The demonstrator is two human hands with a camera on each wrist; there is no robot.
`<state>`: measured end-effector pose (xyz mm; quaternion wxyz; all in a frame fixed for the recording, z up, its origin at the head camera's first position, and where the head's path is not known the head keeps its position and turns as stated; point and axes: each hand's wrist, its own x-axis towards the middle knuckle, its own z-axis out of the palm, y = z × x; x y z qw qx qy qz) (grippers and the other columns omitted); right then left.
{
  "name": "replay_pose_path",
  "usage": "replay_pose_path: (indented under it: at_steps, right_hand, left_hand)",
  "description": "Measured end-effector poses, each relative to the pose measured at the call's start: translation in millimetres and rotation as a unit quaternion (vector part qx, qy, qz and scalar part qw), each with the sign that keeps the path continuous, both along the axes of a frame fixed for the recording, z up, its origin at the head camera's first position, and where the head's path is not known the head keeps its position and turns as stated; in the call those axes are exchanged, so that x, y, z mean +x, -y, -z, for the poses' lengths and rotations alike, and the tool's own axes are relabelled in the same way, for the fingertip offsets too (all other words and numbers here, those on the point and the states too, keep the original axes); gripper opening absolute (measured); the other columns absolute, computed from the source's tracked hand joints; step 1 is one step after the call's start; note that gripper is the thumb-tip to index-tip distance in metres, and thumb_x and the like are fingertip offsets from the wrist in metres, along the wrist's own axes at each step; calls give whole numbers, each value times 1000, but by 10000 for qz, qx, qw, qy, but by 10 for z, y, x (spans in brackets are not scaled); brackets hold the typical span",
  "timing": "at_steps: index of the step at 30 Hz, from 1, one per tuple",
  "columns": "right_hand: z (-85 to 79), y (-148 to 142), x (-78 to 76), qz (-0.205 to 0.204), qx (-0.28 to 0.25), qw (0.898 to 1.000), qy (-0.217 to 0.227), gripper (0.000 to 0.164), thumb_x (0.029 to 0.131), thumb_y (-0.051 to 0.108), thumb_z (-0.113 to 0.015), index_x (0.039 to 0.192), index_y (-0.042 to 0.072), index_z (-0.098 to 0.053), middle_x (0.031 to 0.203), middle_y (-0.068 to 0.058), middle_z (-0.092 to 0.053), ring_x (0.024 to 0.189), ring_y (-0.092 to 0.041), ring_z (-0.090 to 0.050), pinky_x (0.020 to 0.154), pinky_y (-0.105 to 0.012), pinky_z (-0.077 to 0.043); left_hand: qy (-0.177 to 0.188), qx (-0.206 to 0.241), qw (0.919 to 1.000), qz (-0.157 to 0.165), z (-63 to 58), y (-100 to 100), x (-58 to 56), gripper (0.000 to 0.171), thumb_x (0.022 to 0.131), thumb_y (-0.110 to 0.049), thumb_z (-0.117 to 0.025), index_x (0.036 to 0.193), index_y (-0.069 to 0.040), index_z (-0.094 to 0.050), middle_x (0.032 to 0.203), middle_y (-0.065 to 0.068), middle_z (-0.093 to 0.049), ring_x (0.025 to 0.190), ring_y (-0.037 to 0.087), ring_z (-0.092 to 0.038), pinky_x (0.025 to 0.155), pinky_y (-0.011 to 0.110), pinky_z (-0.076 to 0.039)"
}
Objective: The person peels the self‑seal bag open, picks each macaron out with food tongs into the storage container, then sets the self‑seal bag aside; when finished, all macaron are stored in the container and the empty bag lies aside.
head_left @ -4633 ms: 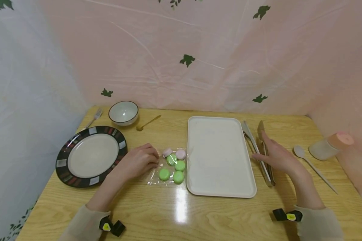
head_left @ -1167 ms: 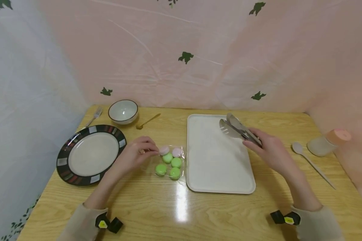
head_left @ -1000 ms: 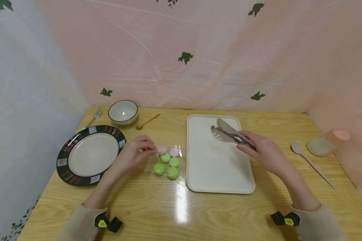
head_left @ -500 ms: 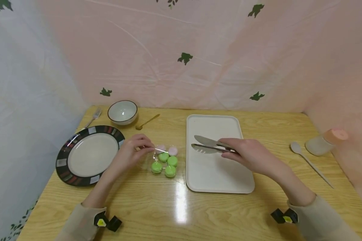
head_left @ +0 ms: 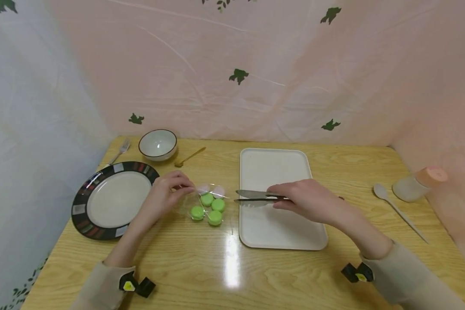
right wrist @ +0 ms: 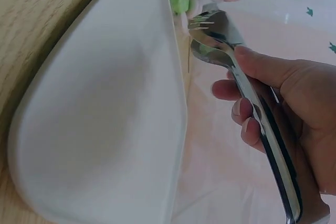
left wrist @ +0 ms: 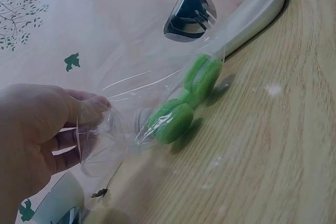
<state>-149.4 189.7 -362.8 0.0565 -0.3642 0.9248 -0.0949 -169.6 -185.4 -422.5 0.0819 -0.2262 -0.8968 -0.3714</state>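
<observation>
While the left hand (head_left: 166, 189) pinches a bag (left wrist: 121, 135) of macarons (head_left: 218, 205) between plate (head_left: 116, 200) and tray (head_left: 279, 228), the right hand (head_left: 304, 198) grips parted tongs (head_left: 253, 193) aimed at it: seemingly the approach, next likely calling for a gentle reach.

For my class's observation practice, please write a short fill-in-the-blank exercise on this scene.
The right hand holds a pair of metal ____.
The left hand pinches a clear bag containing ____ green macarons.
In the head view, the patterned-rim plate lies to the ____ of the tray.
Missing words: tongs; four; left.
</observation>
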Motion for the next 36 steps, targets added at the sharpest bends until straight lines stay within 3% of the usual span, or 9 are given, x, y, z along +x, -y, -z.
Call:
replay_pose_path:
  at_steps: [6, 15, 28, 36]
  right_hand:
    - [-44, 119, -38, -69, 62, 9998, 180, 14, 89, 36, -64, 100, 28, -63, 74, 22, -57, 58, 0, -45, 55, -19, -39]
    - [-84, 257, -115, -253, 86, 9977, 619, 13, 88, 37, -65, 84, 25, -61, 68, 16, -54, 56, -1, -41, 53, -19, -37]
    - [-81, 493, -194, -547, 507, 9972, -95, 15, 85, 36, -68, 81, 24, -60, 68, 17, -53, 58, -3, -43, 54, -21, -38]
    - [-126, 512, -237, -625, 582, 9961, -226, 24, 85, 38, -68, 73, 24, -53, 60, 13, -43, 54, -3, -34, 50, -21, -30]
  left_hand:
    - [-12, -2, 10000, -67, 20, 16, -17, 4, 85, -20, -70, 84, -18, -73, 85, -9, -64, 77, 4, -59, 67, 21, -52]
    - [201, 43, 9997, -139, 10, 24, -21, 5, 84, -21, -71, 83, -17, -73, 84, -8, -64, 78, 4, -60, 69, 22, -53]
    - [264, 67, 9995, -134, 18, 37, -17, 3, 84, -21, -70, 84, -20, -73, 84, -11, -64, 77, 3, -60, 69, 21, -52]
    - [291, 77, 9995, -31, 1, 47, -23, 4, 84, -21, -71, 83, -18, -73, 83, -11, -63, 75, 2, -59, 68, 20, -52]
